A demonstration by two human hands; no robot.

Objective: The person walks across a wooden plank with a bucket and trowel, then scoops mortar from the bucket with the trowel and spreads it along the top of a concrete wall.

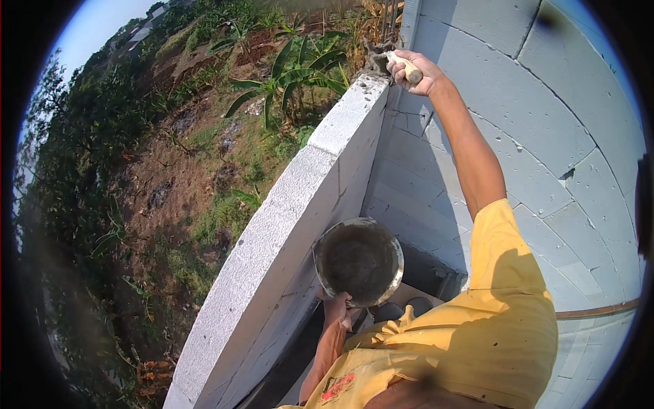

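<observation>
Seemingly partway along, with grey mortar (377, 60) at the far end of one low wall (272, 198) and more mix (357, 262) left to use. Clasping one pale-handled tool (413, 74) in the right grip (426, 71), beside that mortar; holding one bucket (400, 270) by its near rim in the left grip (336, 311), just inside the wall.

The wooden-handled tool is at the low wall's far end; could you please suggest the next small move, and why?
I would probably smooth the grey mortar with the wooden-handled tool: the mortar looks lumpy at the far end of the low wall, the right hand holds the tool there, and the left hand grips the bucket by its rim.
</observation>
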